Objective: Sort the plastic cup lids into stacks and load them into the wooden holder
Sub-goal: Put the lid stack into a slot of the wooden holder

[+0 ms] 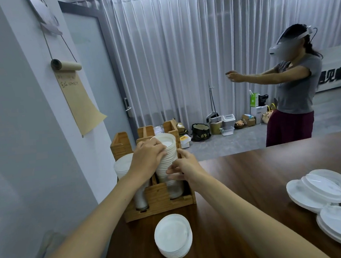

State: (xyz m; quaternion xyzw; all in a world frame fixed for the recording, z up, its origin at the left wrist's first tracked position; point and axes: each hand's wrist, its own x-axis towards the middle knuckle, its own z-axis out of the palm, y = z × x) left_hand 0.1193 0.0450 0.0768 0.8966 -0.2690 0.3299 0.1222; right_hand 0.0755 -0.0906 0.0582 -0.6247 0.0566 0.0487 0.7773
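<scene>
Gripping now: tall lid stack [168, 149], held from two sides, nothing else in either hand.
Left hand [147, 159]: fingers curled round the upper left side of the stack, close under its top, palm against it.
Right hand [185, 166]: lower down on the right side. Fingers are wrapped across the front of the stack, thumb pointing up beside it. Partly closed, the grip looks light.
Stack position: white, upright with a slight lean. Its foot sits in the front right slot of the wooden holder [160, 199] and its top rises well above the holder's wall.
Wooden holder: at the far left end of the table [258, 173], just beside the wall. Several slots, the back ones partly hidden by the hands.
Second lid stack [124, 164]: in the front left slot, its top lower than the tall one's, mostly behind the left forearm.
Loose lid stack [173, 236]: short tilted pile on the table just in front of the holder, touching neither hand.
Unsorted lids [319, 191]: flat white lids overlapping at the right side of the table, well apart from the holder.
Bystander [294, 85]: person in a grey top and headset across the room, both arms stretched out in front.
Wall: brown paper scroll [78, 98] hanging by a cord above the holder.
Background: pale curtain [181, 58] along the far side. Floor clutter [221, 125] of bins, bags and boxes sits under it.
</scene>
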